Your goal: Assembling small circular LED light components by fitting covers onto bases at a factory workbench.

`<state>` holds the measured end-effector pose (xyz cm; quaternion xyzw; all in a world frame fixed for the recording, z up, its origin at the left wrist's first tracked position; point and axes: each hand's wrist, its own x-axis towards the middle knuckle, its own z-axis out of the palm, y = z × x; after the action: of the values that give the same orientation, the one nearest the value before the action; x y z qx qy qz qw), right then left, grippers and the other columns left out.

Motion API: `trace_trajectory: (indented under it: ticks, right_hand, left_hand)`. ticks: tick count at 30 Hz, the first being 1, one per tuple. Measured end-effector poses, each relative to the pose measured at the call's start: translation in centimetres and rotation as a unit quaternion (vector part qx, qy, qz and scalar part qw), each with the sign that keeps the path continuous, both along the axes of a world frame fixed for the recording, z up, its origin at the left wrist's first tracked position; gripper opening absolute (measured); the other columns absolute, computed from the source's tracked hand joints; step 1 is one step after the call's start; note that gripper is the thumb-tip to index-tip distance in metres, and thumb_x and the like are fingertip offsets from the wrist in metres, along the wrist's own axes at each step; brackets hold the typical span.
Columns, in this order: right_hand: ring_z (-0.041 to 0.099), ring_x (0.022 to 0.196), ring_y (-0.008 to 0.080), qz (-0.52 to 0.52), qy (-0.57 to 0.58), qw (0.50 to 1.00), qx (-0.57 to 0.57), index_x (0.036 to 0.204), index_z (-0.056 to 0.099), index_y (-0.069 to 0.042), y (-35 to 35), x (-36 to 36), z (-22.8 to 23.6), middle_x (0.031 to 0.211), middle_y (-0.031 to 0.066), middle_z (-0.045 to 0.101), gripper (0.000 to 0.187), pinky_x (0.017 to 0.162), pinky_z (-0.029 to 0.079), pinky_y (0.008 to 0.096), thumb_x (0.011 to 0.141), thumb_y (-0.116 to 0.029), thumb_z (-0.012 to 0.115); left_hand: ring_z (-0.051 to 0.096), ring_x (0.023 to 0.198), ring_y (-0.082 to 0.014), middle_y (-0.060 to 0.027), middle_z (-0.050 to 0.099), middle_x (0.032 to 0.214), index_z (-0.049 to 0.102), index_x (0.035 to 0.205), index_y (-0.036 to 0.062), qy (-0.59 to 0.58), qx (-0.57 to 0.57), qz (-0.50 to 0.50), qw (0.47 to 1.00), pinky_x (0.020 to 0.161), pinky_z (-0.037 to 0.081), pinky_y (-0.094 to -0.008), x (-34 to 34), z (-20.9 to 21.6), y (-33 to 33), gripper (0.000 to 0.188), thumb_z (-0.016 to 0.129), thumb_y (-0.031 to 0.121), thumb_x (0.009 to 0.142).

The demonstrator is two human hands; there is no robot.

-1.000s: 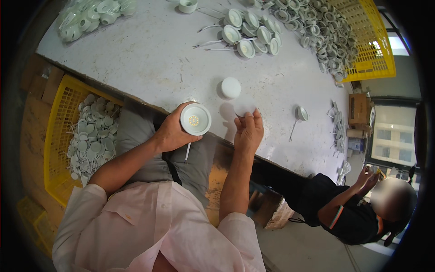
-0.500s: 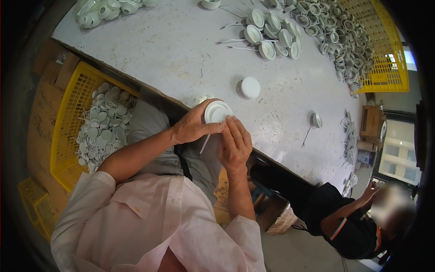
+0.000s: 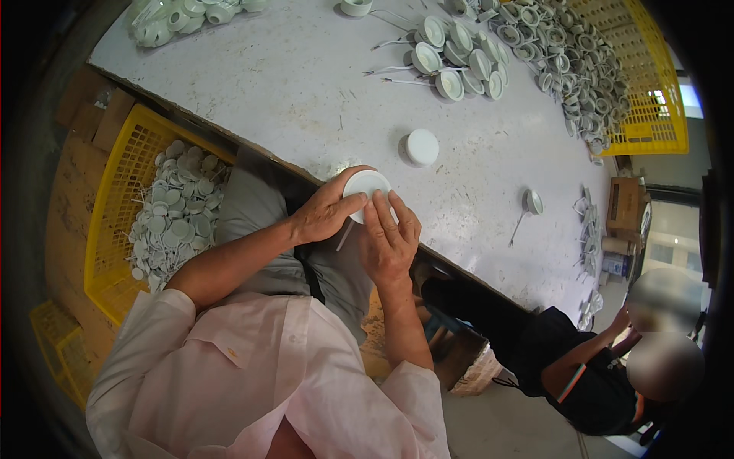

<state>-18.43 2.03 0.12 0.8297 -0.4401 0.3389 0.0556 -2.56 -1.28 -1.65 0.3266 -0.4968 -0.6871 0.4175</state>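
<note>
A round white lamp fitting (image 3: 365,182) with a flat pale face is held between my hands, just off the table's near edge. Its thin white wire hangs down below it. My left hand (image 3: 327,210) wraps around the fitting's left side, with the thumb lying on the face. The fingers of my right hand (image 3: 390,239) press on the face and right rim; its thumb is hidden. Beyond my hands, a white round cap or stack of discs (image 3: 422,148) stands on the table (image 3: 306,99). To the right lies a single small fitting (image 3: 534,203) with its wire.
Several white cup-shaped fittings (image 3: 449,86) with wires lie at the far side, beside a heap of grey-white rings (image 3: 569,57) and a yellow crate (image 3: 673,115). Another yellow basket (image 3: 103,229) with white wired discs sits at my left. A co-worker (image 3: 581,367) is at the right.
The fitting's stepped, recessed front no longer shows; a flat white face does. My left thumb and right fingers have shifted up onto that face. The co-worker's head and hand have moved slightly.
</note>
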Motion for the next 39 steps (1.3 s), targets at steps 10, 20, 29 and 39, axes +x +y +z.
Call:
trace_trajectory:
  ticks: [10,20,29,39]
  right_hand:
    - [0.055,0.096,0.0253,-0.052,0.017,0.998,-0.038,0.101,0.068,-0.009,0.6,-0.1,-0.2,0.115,0.0058,0.063,0.029,0.084,0.042,0.0385,0.072,-0.007,0.068]
    - [0.057,0.099,0.031,-0.225,-0.196,0.954,0.016,0.102,0.064,-0.005,-3.2,-8.8,1.6,0.105,0.0138,0.062,0.027,0.084,0.045,0.0391,0.075,-0.002,0.066]
    - [0.064,0.09,0.0299,-0.62,-0.077,0.752,0.21,0.096,0.067,-0.004,-8.8,-28.9,-1.6,0.095,0.0137,0.067,0.033,0.08,0.049,0.0396,0.078,-0.031,0.063]
    - [0.06,0.069,0.0216,-0.501,-0.151,0.842,0.135,0.084,0.062,0.0,-7.8,-27.7,-3.7,0.075,0.0106,0.063,0.023,0.065,0.048,0.0338,0.083,-0.023,0.06]
  left_hand:
    - [0.056,0.098,-0.0198,-0.0164,0.057,0.108,0.04,0.128,-0.0013,-0.041,-0.056,0.042,0.997,0.088,0.046,-0.033,-0.9,0.1,0.1,0.04,0.045,0.009,0.09]
    - [0.053,0.115,-0.03,-0.0171,0.055,0.116,0.037,0.129,0.0001,-0.009,0.02,0.219,0.975,0.082,0.055,-0.0404,8.2,1.3,0.8,0.057,0.061,0.005,0.078]
    - [0.057,0.106,-0.0226,-0.0142,0.057,0.118,0.047,0.127,0.0011,-0.201,0.15,0.447,0.858,0.09,0.045,-0.0296,27.6,-10.0,5.5,0.043,0.058,0.013,0.087]
    - [0.056,0.106,-0.0265,-0.0167,0.054,0.12,0.043,0.133,0.0053,-0.412,0.388,0.413,0.713,0.084,0.046,-0.0363,42.9,-27.3,17.7,0.053,0.057,0.017,0.083]
